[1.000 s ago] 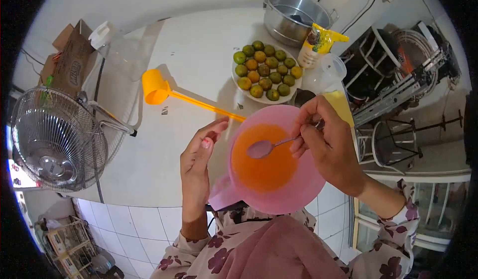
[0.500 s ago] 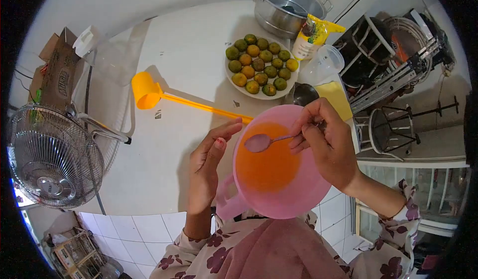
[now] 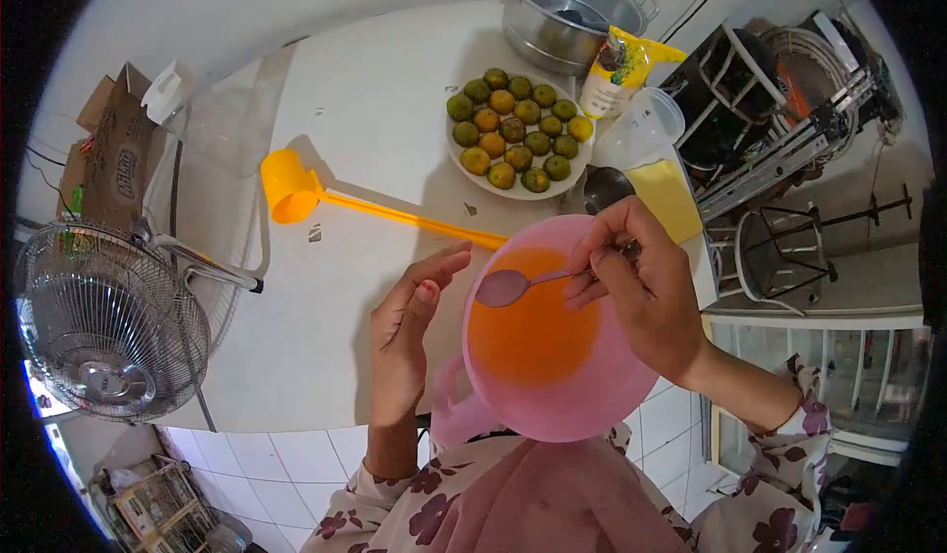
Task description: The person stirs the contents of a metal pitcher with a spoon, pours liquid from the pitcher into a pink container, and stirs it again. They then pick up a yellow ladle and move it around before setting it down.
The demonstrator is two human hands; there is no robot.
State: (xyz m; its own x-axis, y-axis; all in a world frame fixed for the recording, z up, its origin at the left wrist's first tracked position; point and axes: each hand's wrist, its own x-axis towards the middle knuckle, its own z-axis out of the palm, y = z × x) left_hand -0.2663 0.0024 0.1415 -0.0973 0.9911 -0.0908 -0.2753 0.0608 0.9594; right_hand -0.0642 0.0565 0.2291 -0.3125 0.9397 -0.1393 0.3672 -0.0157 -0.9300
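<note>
A metal spoon [image 3: 504, 288] is pinched by its handle in my right hand [image 3: 646, 292], its bowl held over a pink pitcher [image 3: 626, 375]. Orange liquid [image 3: 538, 341] fills the bottom of the pitcher. On the pitcher's left side, my left hand [image 3: 409, 321] is raised with its fingers stretched and apart from the thumb, holding nothing. The pitcher's handle [image 3: 454, 405] points toward my left forearm. Beyond the pitcher lies a long-handled yellow dipper [image 3: 291, 188], the end of its handle hidden behind the pitcher's rim.
A white plate [image 3: 533, 193] of green-orange citrus fruit sits at the back, near a metal pot [image 3: 567, 10], a yellow-white pouch [image 3: 617, 79] and a clear plastic container [image 3: 646, 124]. A dark bowl [image 3: 607, 188] and yellow cloth [image 3: 666, 203] lie on the right. A fan [image 3: 113, 321] stands on the left.
The spoon's bowl has shifted slightly left and down over the pitcher. My left hand is nearly where it was; the whole view has moved a little.
</note>
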